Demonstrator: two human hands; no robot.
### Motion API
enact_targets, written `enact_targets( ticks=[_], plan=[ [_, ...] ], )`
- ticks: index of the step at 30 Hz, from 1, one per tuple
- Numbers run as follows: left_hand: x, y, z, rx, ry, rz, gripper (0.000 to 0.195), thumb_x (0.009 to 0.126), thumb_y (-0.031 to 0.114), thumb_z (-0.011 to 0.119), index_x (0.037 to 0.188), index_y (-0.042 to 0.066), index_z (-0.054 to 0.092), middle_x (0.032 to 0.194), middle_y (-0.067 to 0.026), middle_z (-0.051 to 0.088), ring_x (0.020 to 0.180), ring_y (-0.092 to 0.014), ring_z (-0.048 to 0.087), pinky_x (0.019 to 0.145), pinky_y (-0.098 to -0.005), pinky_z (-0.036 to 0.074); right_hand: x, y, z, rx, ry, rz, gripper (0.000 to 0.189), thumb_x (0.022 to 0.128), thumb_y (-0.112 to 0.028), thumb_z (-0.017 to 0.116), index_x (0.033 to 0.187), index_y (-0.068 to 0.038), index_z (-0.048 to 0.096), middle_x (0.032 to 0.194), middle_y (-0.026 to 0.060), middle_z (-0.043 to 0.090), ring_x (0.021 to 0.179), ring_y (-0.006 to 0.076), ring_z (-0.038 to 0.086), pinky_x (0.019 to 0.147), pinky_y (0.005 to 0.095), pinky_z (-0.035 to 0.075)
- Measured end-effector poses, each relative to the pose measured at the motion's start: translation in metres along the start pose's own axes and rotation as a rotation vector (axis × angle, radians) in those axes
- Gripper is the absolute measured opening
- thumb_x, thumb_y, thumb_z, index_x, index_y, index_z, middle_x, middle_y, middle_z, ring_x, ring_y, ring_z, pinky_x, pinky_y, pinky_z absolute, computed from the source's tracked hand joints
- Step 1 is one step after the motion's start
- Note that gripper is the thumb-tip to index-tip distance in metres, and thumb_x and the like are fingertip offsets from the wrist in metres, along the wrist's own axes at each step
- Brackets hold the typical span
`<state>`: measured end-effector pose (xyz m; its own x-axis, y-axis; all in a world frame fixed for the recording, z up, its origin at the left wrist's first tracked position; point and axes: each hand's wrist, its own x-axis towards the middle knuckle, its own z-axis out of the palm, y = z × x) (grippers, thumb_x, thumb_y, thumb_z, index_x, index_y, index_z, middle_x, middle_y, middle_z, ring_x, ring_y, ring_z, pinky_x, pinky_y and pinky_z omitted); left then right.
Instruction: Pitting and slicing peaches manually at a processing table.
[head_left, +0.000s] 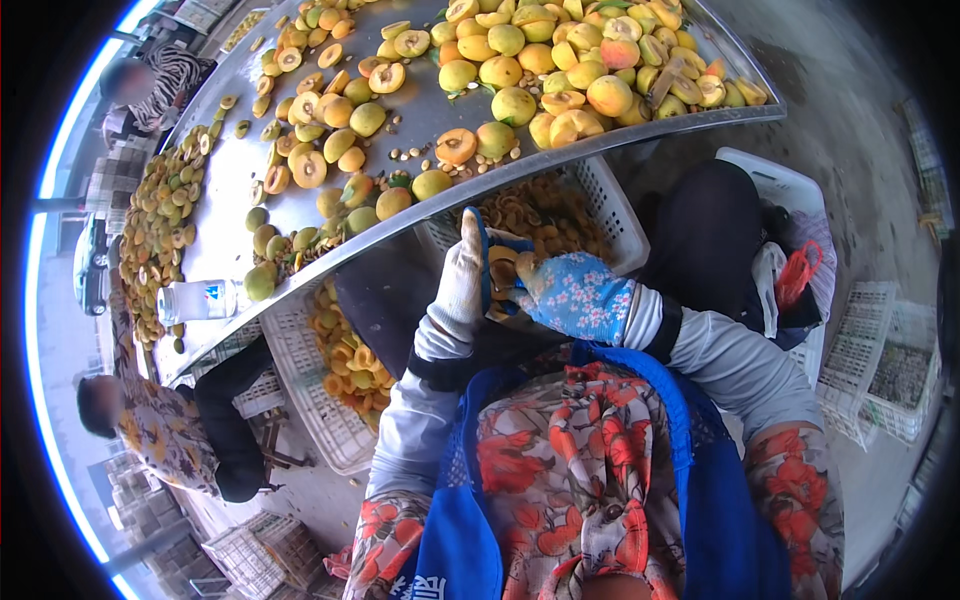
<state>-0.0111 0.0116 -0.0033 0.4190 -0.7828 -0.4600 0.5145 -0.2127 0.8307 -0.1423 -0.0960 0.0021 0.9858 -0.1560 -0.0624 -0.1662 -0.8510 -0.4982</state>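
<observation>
My left hand (469, 274), in a white knit glove with a blue palm, holds a piece of yellow-orange fruit (502, 270), its thumb pointing up. My right hand (581, 296), in a blue flowered glove, touches the same fruit with its fingertips; whether it grips a small tool is hidden. Both hands are just off the near edge of a metal table (420, 112). On the table lie whole yellow fruits (609, 95), halved fruits (309, 169) and loose pits or kernels (415, 152). Under my hands a white plastic crate (619, 217) contains fruit halves.
Another crate (330, 435) with cut fruit stands between me and a seated person (165, 435) at the left. A clear jar (199, 301) lies on the table. A second person (169, 82) is at the far left. Stacked crates (877, 360) and a red plastic bag (799, 277) are at the right.
</observation>
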Motion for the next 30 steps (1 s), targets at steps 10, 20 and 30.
enact_targets(
  ticks=[10,20,30],
  plan=[
    [0.013,-0.010,-0.015,0.158,-0.003,-0.054,0.078,0.091,0.068,0.038,0.101,-0.004,0.063,0.091,-0.0159,0.067,0.082,-0.024,0.066,0.077,-0.0362,0.055,-0.001,0.003,-0.010,0.101,-0.154,-0.009,0.045,0.095,-0.035,0.049,0.108,0.007,0.055,0.077,0.0217,0.066,0.074,0.0383,0.066,0.066,0.0461,0.053],
    [0.018,-0.018,-0.015,0.182,-0.011,-0.115,0.070,0.096,0.062,0.036,0.102,-0.002,0.063,0.089,-0.0099,0.067,0.078,-0.017,0.063,0.081,-0.0297,0.052,0.004,0.012,-0.012,0.064,-0.299,-0.043,0.041,0.095,-0.035,0.048,0.109,0.003,0.056,0.083,0.0217,0.067,0.080,0.0378,0.067,0.071,0.0477,0.052],
    [0.018,0.004,-0.013,-0.052,-0.106,-0.202,0.060,0.098,0.053,0.042,0.110,-0.004,0.057,0.100,-0.0127,0.067,0.092,-0.019,0.065,0.086,-0.0327,0.052,0.015,0.015,-0.015,0.148,-0.196,0.048,0.040,0.095,-0.035,0.048,0.106,0.003,0.055,0.084,0.0234,0.066,0.082,0.0401,0.065,0.072,0.0493,0.050]
  ],
)
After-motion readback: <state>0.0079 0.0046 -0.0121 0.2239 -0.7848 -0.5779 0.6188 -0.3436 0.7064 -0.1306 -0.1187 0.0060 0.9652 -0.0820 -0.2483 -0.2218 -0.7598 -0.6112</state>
